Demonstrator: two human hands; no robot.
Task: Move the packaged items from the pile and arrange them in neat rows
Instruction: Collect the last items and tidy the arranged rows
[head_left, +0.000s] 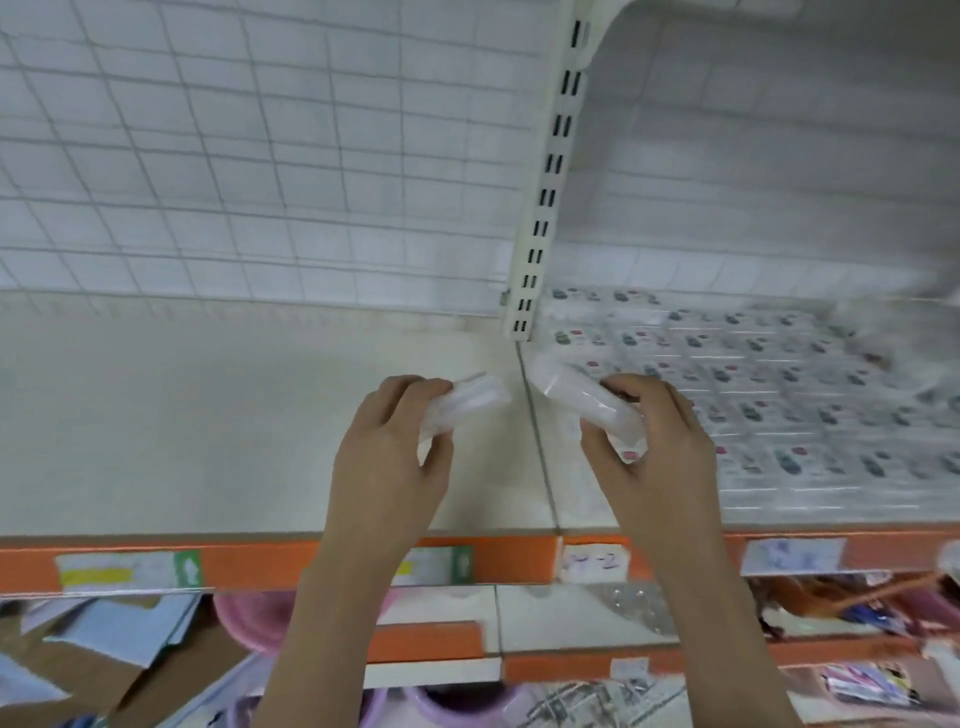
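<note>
A: What sits closest, down at the bottom?

B: Lower shelves with orange front strips (426, 642). A pink basin (249, 621) stands on one, and purple ones (441, 701) show below it; I cannot tell what is inside them. Flat cardboard and paper sheets (119, 631) lie at the lower left, and blurred colourful goods (857, 613) fill the lower right.

A: And just above that?

B: The front edge of the main shelf (208, 415), an orange strip carrying price labels (592, 564), one with handwriting on it.

A: The hands?

B: Both are raised over that shelf. The left hand (387, 441) has its fingers curled round a small clear-wrapped packet (467, 402), which sticks out to the right past the fingertips. The right hand (660, 441) grips a second white packet (587, 410), thumb below and fingers over the top, with a small red mark at its near end. The two packets are near each other, apart, either side of the seam between shelf sections.

A: Where are the rest?

B: On the right section, just beyond the right hand: rows of packets (769, 410) lying flat, side by side, reaching back toward the wall. At the far right they look less orderly, but blur hides the detail.

A: Farthest back?

B: A slotted white upright post (545, 197) and a wire grid panel (234, 156) behind the bare left section.
</note>
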